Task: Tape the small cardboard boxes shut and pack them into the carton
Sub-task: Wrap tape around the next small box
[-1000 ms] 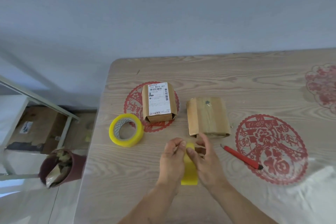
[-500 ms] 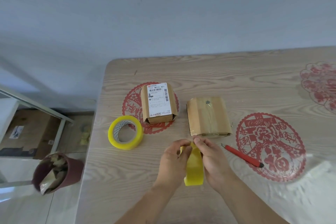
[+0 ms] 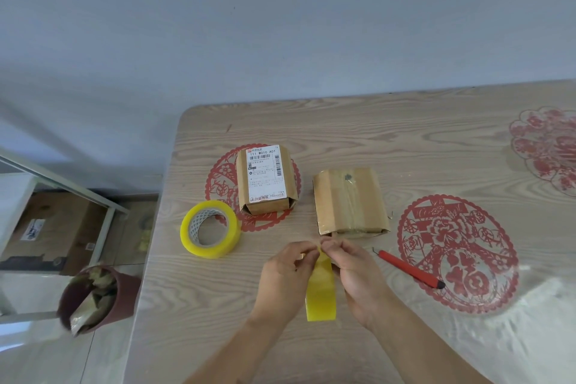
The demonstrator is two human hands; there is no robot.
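I am looking down at my two hands over the table [image 3: 405, 140]. My left hand [image 3: 288, 277] and right hand [image 3: 358, 274] are meeting fingertip to fingertip, both pinching the upper end of a yellow tape strip [image 3: 321, 293]. The fingers of each hand are curling in around that end, and the strip is hanging down between my wrists toward me.

Just beyond my fingertips, the taped box [image 3: 349, 199] is lying flat, wrapped in clear film, its near end facing me. To its left, the labelled box [image 3: 265, 178] is sitting on a red paper-cut [image 3: 218, 181], with a white shipping label covering its top and its near flaps looking loose. The two boxes are lying apart from each other.

The tape roll [image 3: 210, 229] is resting left of my hands, near the labelled box. A red knife [image 3: 410, 268] is lying to the right of my right hand, its far end touching the edge of a second paper-cut [image 3: 458, 252].

On the floor at left, a bin [image 3: 96, 299] is holding scraps, and a carton [image 3: 50, 227] is sitting under a white frame [image 3: 106, 224].
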